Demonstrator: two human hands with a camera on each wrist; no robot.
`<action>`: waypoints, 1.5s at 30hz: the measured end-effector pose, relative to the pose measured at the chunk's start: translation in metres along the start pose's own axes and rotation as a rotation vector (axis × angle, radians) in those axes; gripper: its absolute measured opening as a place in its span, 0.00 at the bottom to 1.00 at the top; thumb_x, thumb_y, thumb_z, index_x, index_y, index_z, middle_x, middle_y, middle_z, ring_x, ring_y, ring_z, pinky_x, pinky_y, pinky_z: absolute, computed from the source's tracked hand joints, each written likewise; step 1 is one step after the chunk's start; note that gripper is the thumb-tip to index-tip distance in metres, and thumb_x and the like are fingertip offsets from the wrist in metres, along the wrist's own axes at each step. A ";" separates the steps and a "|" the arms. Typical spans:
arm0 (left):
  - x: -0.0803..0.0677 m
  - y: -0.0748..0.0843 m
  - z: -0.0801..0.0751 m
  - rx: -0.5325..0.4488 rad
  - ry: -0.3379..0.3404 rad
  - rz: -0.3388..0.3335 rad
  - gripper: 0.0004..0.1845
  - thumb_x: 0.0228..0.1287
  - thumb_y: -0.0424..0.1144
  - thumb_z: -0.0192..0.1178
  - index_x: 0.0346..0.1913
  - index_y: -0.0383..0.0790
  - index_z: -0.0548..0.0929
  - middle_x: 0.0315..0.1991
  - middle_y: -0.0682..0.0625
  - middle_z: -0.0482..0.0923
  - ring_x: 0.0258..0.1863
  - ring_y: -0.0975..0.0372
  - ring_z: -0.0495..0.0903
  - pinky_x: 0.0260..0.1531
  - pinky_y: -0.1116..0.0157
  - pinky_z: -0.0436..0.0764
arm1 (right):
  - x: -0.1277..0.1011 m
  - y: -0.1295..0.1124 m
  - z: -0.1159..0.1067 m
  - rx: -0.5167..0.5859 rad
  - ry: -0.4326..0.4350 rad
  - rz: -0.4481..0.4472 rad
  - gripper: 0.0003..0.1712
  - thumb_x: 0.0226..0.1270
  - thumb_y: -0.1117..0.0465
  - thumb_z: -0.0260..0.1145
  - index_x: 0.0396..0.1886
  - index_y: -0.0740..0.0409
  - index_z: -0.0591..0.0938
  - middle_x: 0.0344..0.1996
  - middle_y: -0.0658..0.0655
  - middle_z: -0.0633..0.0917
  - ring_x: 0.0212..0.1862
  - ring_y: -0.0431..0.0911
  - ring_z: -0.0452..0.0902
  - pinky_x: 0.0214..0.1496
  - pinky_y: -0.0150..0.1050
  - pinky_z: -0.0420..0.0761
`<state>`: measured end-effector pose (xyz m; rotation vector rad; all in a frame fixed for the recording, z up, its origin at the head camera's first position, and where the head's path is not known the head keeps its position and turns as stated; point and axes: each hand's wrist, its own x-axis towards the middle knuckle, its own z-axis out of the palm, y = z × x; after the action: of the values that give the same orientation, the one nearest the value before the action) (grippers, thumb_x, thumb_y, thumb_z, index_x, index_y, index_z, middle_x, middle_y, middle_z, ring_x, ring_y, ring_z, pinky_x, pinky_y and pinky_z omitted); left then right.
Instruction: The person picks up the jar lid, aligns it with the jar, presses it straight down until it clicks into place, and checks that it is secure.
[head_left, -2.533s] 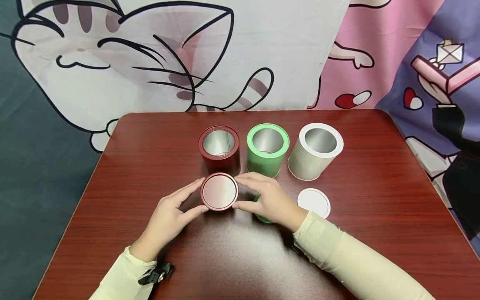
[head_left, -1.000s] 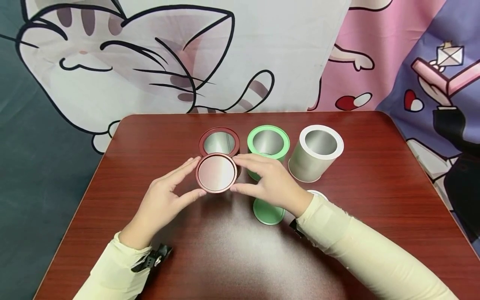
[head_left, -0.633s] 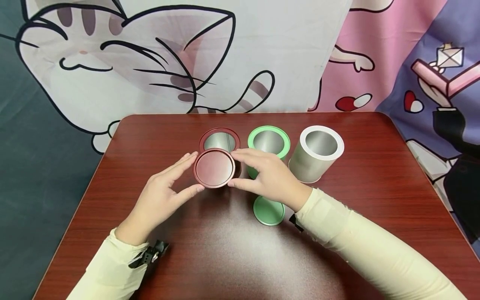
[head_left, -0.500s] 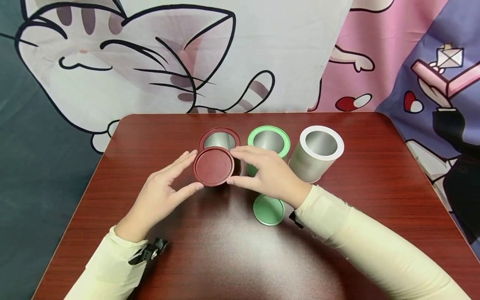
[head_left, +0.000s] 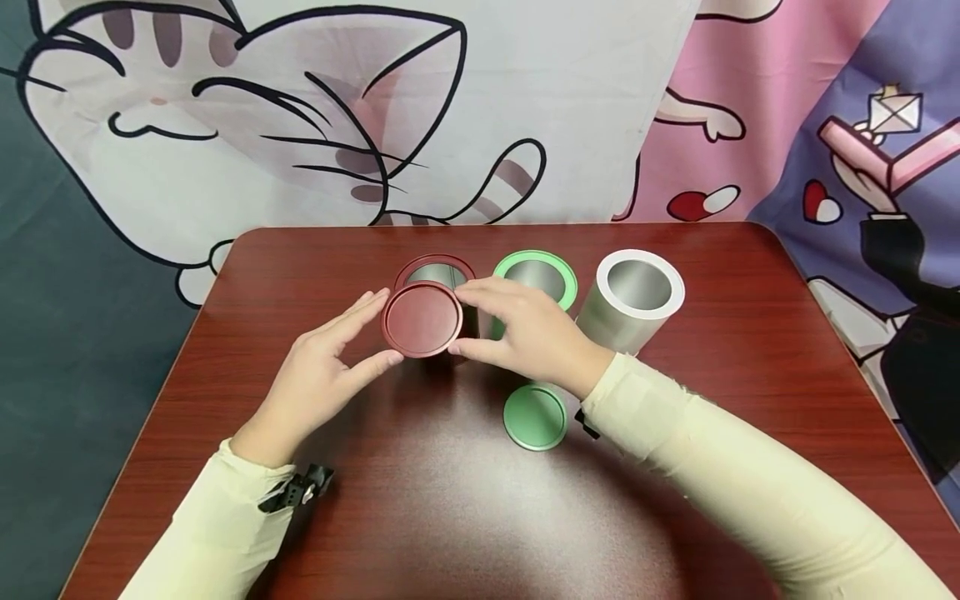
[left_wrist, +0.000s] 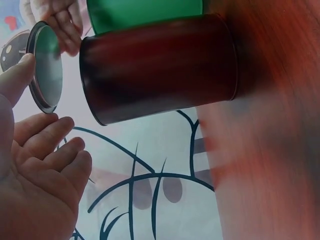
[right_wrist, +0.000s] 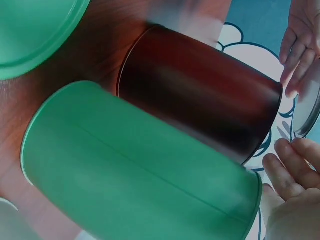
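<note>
Both hands hold a dark red round lid [head_left: 422,319] by its rim, red face up, just above and in front of the open red can [head_left: 436,270]. My left hand [head_left: 372,332] pinches its left edge between thumb and fingers. My right hand [head_left: 467,322] pinches the right edge. In the left wrist view the lid [left_wrist: 45,67] hangs edge-on beside the red can [left_wrist: 160,67], apart from its mouth. The right wrist view shows the red can [right_wrist: 200,110] behind the green can [right_wrist: 135,165].
An open green can [head_left: 536,276] and an open white can [head_left: 634,300] stand in a row to the right of the red one. A green lid [head_left: 534,417] lies flat on the red-brown table [head_left: 750,375] under my right wrist. Printed cloth hangs behind.
The red lid was lifted off the table, turned from shiny side up to red side up, and carried away from me to the red can's mouth.
</note>
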<state>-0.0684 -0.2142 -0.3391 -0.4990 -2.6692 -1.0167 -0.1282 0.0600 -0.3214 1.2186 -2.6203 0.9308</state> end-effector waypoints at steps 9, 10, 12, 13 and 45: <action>0.013 -0.006 0.002 0.018 -0.018 -0.001 0.37 0.58 0.44 0.75 0.71 0.48 0.74 0.69 0.45 0.73 0.70 0.54 0.70 0.63 0.46 0.73 | 0.010 0.005 -0.005 -0.081 -0.078 0.055 0.36 0.64 0.42 0.70 0.65 0.59 0.79 0.62 0.56 0.80 0.67 0.49 0.72 0.72 0.45 0.69; 0.014 -0.007 0.002 0.017 -0.021 -0.004 0.37 0.58 0.44 0.74 0.71 0.48 0.74 0.69 0.45 0.72 0.70 0.54 0.70 0.63 0.46 0.73 | 0.011 0.006 -0.005 -0.090 -0.086 0.058 0.36 0.65 0.41 0.69 0.65 0.59 0.79 0.63 0.56 0.80 0.68 0.50 0.72 0.73 0.46 0.67; 0.016 -0.008 0.002 0.015 -0.030 -0.008 0.37 0.59 0.45 0.74 0.72 0.48 0.74 0.69 0.45 0.72 0.71 0.53 0.69 0.63 0.45 0.73 | 0.014 0.007 -0.005 -0.103 -0.096 0.058 0.36 0.65 0.41 0.69 0.65 0.59 0.79 0.63 0.56 0.80 0.68 0.52 0.71 0.75 0.45 0.63; 0.018 -0.009 0.002 0.015 -0.035 -0.011 0.37 0.60 0.45 0.73 0.72 0.48 0.74 0.69 0.45 0.72 0.71 0.53 0.68 0.63 0.45 0.73 | 0.015 0.008 -0.006 -0.108 -0.099 0.059 0.36 0.65 0.41 0.69 0.65 0.59 0.79 0.63 0.56 0.80 0.69 0.52 0.71 0.77 0.45 0.61; 0.048 -0.013 0.006 0.039 -0.100 -0.071 0.35 0.65 0.46 0.67 0.74 0.42 0.70 0.72 0.47 0.68 0.74 0.54 0.63 0.69 0.47 0.67 | 0.041 0.024 -0.006 -0.134 -0.146 0.099 0.33 0.66 0.46 0.69 0.63 0.62 0.79 0.60 0.58 0.81 0.68 0.49 0.71 0.80 0.43 0.49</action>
<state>-0.1183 -0.2081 -0.3350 -0.4616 -2.8078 -0.9818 -0.1743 0.0486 -0.3144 1.1758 -2.8271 0.6914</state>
